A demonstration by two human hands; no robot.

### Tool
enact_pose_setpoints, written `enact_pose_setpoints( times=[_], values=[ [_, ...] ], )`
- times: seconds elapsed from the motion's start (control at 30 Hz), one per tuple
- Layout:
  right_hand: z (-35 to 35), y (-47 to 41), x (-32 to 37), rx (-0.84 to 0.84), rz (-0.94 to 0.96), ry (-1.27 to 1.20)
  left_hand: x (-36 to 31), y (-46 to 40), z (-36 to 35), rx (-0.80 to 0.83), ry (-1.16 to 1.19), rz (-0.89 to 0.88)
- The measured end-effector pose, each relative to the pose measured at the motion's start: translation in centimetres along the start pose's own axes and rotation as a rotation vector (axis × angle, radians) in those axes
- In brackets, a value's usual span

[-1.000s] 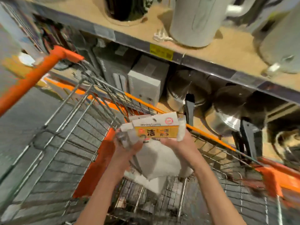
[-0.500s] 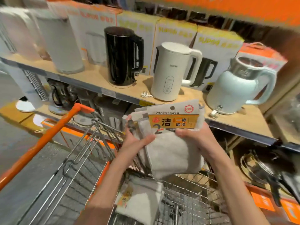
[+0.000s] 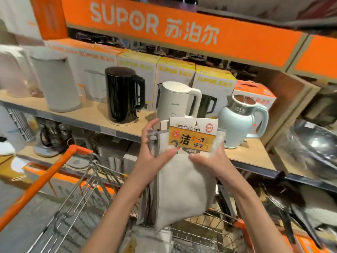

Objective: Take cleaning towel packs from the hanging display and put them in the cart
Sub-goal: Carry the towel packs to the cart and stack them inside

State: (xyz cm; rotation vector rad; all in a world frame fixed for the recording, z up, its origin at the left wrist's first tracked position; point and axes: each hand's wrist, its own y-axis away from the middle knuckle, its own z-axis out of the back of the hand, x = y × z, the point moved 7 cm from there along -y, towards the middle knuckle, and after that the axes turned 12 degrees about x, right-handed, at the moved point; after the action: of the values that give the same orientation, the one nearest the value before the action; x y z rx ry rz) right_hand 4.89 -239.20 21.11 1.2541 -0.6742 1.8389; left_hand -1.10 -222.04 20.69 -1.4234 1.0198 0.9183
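Mid-transfer: left hand [image 3: 153, 154] and right hand [image 3: 206, 159] pinching grey carded cleaning towel pack [image 3: 184, 172] above silver wire cart [image 3: 87, 203]; next, lower into cart, release.

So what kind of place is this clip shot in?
Likely a housewares aisle in a store: kettles shown beside boxes under a SUPOR banner, and a wire cart below the hands.

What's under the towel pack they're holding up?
Under the towel pack held by both hands sits the wire cart, with another pack lying inside. The cart's floor beneath is mostly hidden.
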Motion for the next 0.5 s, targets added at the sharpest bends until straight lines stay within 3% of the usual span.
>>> enact_pose_setpoints(
  times=[0.23,0.33,0.5],
  values=[
    [-1.7,2.4,0.3,-0.099,-0.026,-0.220,-0.1,0.2,3.1,0.013,0.122,0.109],
    [-3.1,4.3,0.3,-0.254,-0.037,-0.223,-0.5,1.0,3.3,0.064,0.161,0.129],
    [-5.7,10.2,1.3,-0.625,-0.063,-0.220,-1.5,5.1,2.6,0.410,0.086,0.010]
  ],
)
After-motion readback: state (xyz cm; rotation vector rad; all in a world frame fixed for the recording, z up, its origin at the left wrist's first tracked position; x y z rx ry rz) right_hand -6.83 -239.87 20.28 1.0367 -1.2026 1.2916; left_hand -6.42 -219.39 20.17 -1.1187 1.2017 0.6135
